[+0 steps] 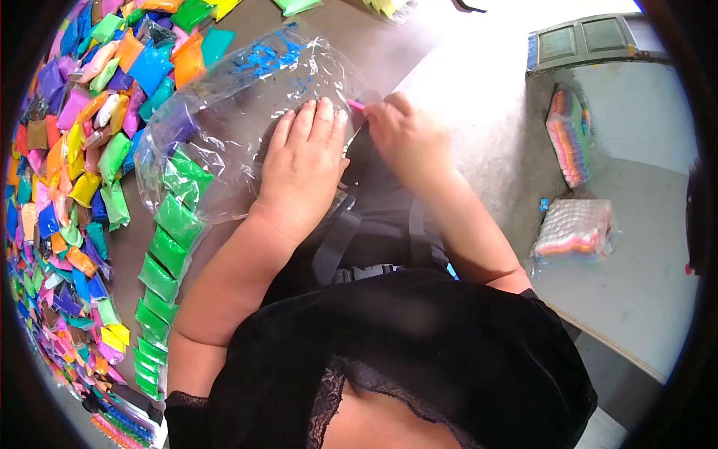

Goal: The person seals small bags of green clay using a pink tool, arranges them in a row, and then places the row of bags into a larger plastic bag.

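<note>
— Where was the plastic bag (247, 97) when you had your hands on it?

— It lay on the tabletop (479, 97) right in front of you, clear and crinkled, with blue print near its top edge. Your left hand (303, 168) lay flat on it, palm down, fingers stretched out and released, pressing the bag down rather than gripping it.

— And the right hand (407, 135)?

— It sat just beside the left one, at the bag's right edge. Its grip was clenched around a small pink piece (356, 105), pinched at the fingertips, with only the pink tip showing. I could not tell what that piece was.

— What lay under the bag?

— A row of green packets (168, 247) ran from beneath the bag's lower left corner down along the tabletop toward you, overlapping one after another. A few of them showed through the clear plastic.

— And further out?

— On your left, a big heap of small colored packets (67, 150) in orange, purple, blue, yellow, pink and green covered the tabletop. On your right, well apart from your hands, two filled bags of striped packets (572, 228) rested on a lower pale surface, one above the other. A dark green box (591, 41) stood at the top right. Your dark clothing (404, 344) filled the bottom of the view.
</note>
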`<state>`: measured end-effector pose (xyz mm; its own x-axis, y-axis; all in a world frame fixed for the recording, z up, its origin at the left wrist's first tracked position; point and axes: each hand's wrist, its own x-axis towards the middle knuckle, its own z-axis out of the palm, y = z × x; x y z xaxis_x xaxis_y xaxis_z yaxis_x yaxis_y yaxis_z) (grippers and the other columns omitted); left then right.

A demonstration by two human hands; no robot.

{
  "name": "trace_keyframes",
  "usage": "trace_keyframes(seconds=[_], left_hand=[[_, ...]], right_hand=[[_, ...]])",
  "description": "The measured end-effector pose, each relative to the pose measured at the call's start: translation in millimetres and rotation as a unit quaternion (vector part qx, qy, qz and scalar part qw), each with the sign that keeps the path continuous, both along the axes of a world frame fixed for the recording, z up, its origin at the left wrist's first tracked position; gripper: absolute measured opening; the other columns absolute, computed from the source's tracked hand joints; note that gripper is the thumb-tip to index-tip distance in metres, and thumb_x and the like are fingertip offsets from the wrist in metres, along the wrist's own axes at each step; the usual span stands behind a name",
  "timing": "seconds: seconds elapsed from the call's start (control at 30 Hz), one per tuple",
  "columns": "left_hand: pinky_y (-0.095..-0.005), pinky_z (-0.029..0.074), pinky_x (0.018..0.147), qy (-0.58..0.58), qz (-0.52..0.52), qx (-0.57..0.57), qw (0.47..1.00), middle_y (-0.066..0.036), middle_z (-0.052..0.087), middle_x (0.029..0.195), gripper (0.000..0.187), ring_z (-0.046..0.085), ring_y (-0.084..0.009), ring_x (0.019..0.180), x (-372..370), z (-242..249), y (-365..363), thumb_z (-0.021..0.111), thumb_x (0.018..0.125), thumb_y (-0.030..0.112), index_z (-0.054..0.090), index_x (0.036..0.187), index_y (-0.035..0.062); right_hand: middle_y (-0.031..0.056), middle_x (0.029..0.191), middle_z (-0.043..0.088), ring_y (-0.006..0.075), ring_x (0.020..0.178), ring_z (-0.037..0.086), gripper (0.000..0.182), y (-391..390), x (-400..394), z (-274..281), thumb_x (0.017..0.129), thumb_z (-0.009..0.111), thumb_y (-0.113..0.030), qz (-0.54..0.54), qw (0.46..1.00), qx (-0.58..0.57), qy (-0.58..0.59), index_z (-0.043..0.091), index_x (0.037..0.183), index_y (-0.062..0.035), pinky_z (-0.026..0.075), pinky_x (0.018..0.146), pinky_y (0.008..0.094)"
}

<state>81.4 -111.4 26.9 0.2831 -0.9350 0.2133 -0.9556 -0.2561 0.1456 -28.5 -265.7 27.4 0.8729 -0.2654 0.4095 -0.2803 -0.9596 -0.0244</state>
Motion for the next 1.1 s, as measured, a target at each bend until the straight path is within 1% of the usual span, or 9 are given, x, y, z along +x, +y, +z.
trace_keyframes(seconds=[0.17, 0.27, 0.37, 0.6, 0.7, 0.8, 0.87, 0.97, 1.1], left_hand=[[-0.0438, 0.033, 0.115, 0.013, 0.0, 0.009, 1.0, -0.015, 0.05, 0.143, 0.063, 0.045, -0.0293, 0.134, 0, -1, 0, 0.073, 0.083, 0.027, 0.052, 0.138, 0.0051], [-0.0438, 0.033, 0.115, 0.017, -0.004, 0.004, 1.0, -0.015, 0.05, 0.143, 0.063, 0.044, -0.0291, 0.134, 0, 0, 1, 0.073, 0.083, 0.027, 0.052, 0.138, 0.0051], [-0.0438, 0.033, 0.115, 0.02, -0.006, -0.005, 1.0, -0.014, 0.05, 0.143, 0.066, 0.044, -0.0289, 0.135, 0, 0, 3, 0.073, 0.083, 0.026, 0.049, 0.141, 0.0052], [-0.0434, 0.033, 0.115, -0.015, -0.001, -0.02, 1.0, -0.014, 0.049, 0.144, 0.073, 0.046, -0.0289, 0.134, -1, -1, 4, 0.074, 0.082, 0.023, 0.043, 0.147, 0.0081], [-0.0441, 0.034, 0.114, 0.012, -0.003, -0.04, 0.999, -0.013, 0.052, 0.14, 0.066, 0.05, -0.0292, 0.13, -2, -3, 5, 0.074, 0.082, 0.022, 0.048, 0.141, 0.0085], [-0.0439, 0.039, 0.111, 0.017, -0.068, -0.059, 0.996, -0.012, 0.057, 0.13, 0.053, 0.054, -0.0294, 0.123, -4, -2, 6, 0.074, 0.081, 0.021, 0.056, 0.129, 0.0069], [-0.0427, 0.045, 0.104, 0.05, -0.094, -0.069, 0.992, -0.012, 0.06, 0.12, 0.035, 0.057, -0.0292, 0.117, -8, 1, 5, 0.071, 0.083, 0.018, 0.062, 0.114, 0.0055], [-0.0412, 0.05, 0.098, 0.136, -0.056, -0.087, 0.985, -0.013, 0.06, 0.117, 0.027, 0.058, -0.0295, 0.114, -8, 6, 4, 0.068, 0.084, 0.015, 0.065, 0.108, 0.0027], [-0.0413, 0.051, 0.095, 0.037, -0.037, -0.115, 0.992, -0.014, 0.061, 0.117, 0.026, 0.06, -0.0308, 0.113, -4, -8, 7, 0.067, 0.085, 0.012, 0.065, 0.107, -0.0003]], right_hand=[[0.0041, 0.086, 0.059, 0.0214, 0.069, 0.065, 0.006, -9, 3, -5, 0.086, 0.066, -0.018, -0.008, 1.0, 0.001, -0.023, 0.065, 0.089, -0.0132, 0.054, 0.059, 0.0364], [0.0067, 0.08, 0.06, 0.0269, 0.066, 0.065, 0.007, -19, 5, 3, 0.089, 0.068, -0.019, -0.047, 0.995, 0.078, -0.043, 0.068, 0.088, -0.0122, 0.054, 0.059, 0.0374], [0.0071, 0.081, 0.063, 0.0273, 0.066, 0.065, 0.004, -14, 2, 14, 0.088, 0.069, -0.015, -0.039, 0.99, 0.109, -0.078, 0.069, 0.089, -0.0112, 0.053, 0.059, 0.0373], [0.0068, 0.088, 0.068, 0.0219, 0.068, 0.066, 0.008, -3, -1, 23, 0.086, 0.073, -0.008, -0.022, 0.978, 0.176, -0.108, 0.071, 0.094, -0.0067, 0.054, 0.063, 0.0313], [0.0077, 0.087, 0.068, 0.0211, 0.07, 0.066, 0.009, -2, 1, 34, 0.085, 0.073, -0.006, -0.02, 0.978, 0.178, -0.111, 0.071, 0.094, -0.0064, 0.053, 0.063, 0.0299], [0.0072, 0.088, 0.067, 0.023, 0.071, 0.067, 0.009, 2, 9, 44, 0.086, 0.072, -0.009, 0.013, 0.982, 0.166, -0.092, 0.072, 0.096, -0.0085, 0.054, 0.064, 0.0316], [0.0071, 0.086, 0.064, 0.0284, 0.082, 0.067, 0.008, 1, 17, 43, 0.088, 0.066, -0.016, 0.048, 0.993, 0.109, 0.022, 0.07, 0.095, -0.0128, 0.055, 0.069, 0.0385], [0.008, 0.091, 0.063, 0.0306, 0.087, 0.067, 0.009, -9, 28, 26, 0.088, 0.064, -0.018, 0.021, 0.987, 0.09, 0.129, 0.068, 0.093, -0.0116, 0.055, 0.072, 0.0408], [0.0093, 0.095, 0.063, 0.0312, 0.085, 0.067, 0.009, -10, 24, 21, 0.087, 0.065, -0.017, 0.053, 0.988, 0.112, 0.089, 0.067, 0.092, -0.01, 0.055, 0.071, 0.0423]])
